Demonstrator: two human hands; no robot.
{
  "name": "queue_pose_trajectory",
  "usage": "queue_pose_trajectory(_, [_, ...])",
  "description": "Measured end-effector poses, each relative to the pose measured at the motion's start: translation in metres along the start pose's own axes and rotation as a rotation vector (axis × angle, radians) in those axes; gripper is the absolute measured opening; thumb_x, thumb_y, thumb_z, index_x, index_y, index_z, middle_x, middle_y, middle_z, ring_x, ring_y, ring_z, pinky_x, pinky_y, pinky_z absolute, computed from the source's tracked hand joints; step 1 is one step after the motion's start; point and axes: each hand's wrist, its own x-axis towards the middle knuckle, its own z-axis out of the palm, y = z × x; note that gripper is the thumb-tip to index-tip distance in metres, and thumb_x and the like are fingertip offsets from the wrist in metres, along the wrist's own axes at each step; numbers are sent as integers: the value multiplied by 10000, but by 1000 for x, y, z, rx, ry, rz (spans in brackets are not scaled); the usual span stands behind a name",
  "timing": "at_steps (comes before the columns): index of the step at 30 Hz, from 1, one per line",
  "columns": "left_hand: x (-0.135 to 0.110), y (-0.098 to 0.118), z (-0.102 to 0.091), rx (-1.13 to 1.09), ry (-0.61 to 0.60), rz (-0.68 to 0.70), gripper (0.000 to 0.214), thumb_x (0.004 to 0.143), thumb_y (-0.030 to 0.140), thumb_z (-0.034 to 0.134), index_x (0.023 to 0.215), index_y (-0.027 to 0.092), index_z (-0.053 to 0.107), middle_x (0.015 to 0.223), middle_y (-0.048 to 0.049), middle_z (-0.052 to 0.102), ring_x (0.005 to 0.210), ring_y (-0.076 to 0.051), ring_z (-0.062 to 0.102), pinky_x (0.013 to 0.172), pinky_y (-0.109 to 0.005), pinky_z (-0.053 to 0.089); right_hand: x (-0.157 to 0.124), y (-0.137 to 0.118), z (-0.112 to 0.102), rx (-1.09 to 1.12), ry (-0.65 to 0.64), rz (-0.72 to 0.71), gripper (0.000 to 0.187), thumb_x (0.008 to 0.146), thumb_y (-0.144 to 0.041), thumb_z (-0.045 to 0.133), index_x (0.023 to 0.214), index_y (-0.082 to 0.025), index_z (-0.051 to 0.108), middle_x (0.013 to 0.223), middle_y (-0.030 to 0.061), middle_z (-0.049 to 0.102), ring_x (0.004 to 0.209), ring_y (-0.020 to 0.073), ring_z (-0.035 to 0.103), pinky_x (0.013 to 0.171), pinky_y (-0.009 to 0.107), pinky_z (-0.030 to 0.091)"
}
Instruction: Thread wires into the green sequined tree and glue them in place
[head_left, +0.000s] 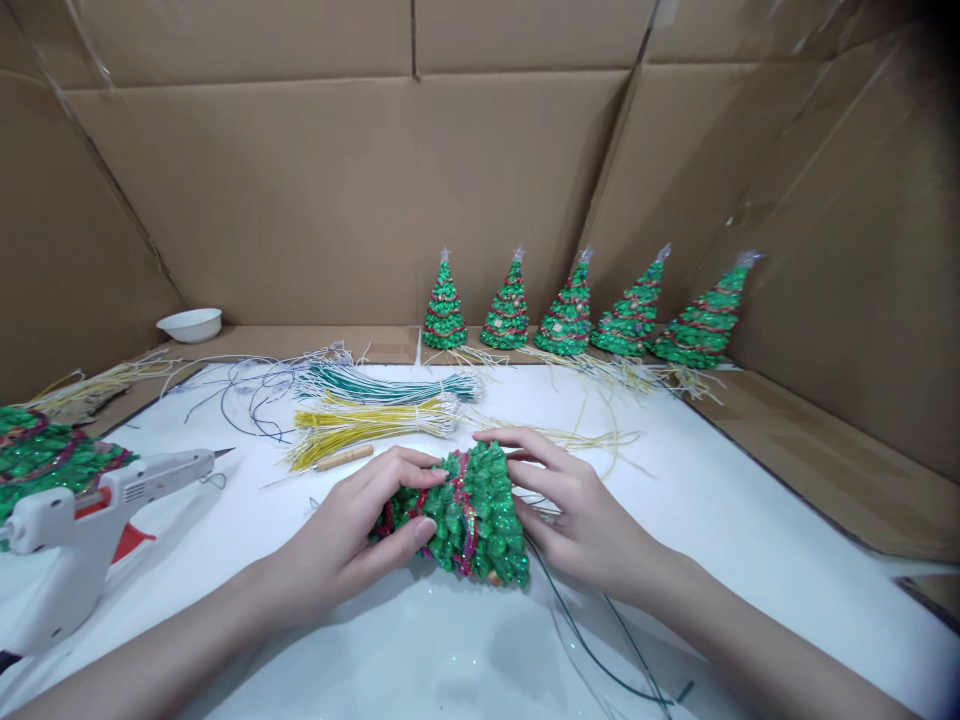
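A small green glittery tree (472,515) with red trim lies on its side on the white table (712,500), tip pointing left. My left hand (352,530) is wrapped round its narrow end, thumb and fingers closed on it. My right hand (577,510) cups the wide base end, fingers curled over the top. Thin green wires (592,640) trail from the tree's base toward me.
A white glue gun (90,520) stands at the left beside more green trees (37,455). Bundles of yellow wires (375,425) and green wires (390,385), and a wooden-handled awl (341,458), lie behind my hands. Several finished trees (570,315) line the cardboard wall; a white bowl (190,324) sits at the back left.
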Motion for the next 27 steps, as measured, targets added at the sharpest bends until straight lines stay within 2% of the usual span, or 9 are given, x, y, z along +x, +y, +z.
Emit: queue_pose_trajectory(27, [-1,1,-1,0,-27,-15,272,948,188,480,1204,269,437,1287,-39,489,1184,-170,477,991,-297,387,-1,-1,-1,16,-34,18,263,861,-67,449,1015,-171,635,1248,132,542,1134,212,571,912,364,513])
